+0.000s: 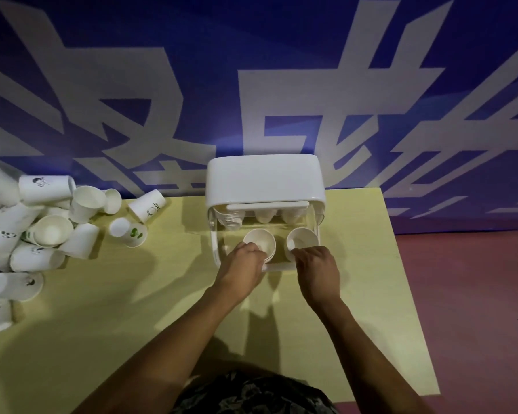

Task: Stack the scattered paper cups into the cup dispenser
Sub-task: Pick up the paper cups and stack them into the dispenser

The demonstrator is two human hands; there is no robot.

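Centrally, two paper cups are held mouth-up inside the open front of a white cup dispenser [265, 180]. The left hand [244, 265] is curled round the left cup [259, 242], which is nested in a short stack. The right hand [317, 271] is pinched on the near rim of the right cup [302, 239]. Stacked cups are seen at the dispenser's back. The dispenser is set on a yellow table [132, 294]. A loose cup pile [33, 231] is spread at the table's left edge, well apart.
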